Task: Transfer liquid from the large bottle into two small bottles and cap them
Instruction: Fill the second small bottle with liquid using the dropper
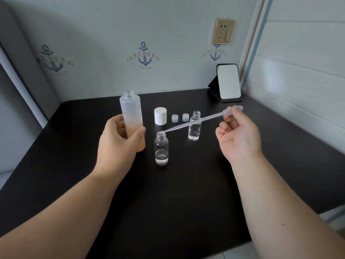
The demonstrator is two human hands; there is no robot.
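My left hand point(116, 144) grips the tall frosted large bottle point(131, 113), which stands upright and uncapped on the black table point(186, 193). My right hand point(239, 135) pinches the bulb of a clear plastic pipette point(196, 121). The pipette's tip rests at the mouth of the near small bottle point(161, 148), which holds a little clear liquid. The far small bottle point(194, 126) stands open behind the pipette, filled to well over half. A white large cap point(160, 116) and two small clear caps point(175, 118) point(185, 117) lie behind the bottles.
A small mirror on a black stand point(228, 83) sits at the table's back right corner. A wall with anchor prints and a socket point(223, 31) closes off the back. The table's right edge drops off near my right forearm.
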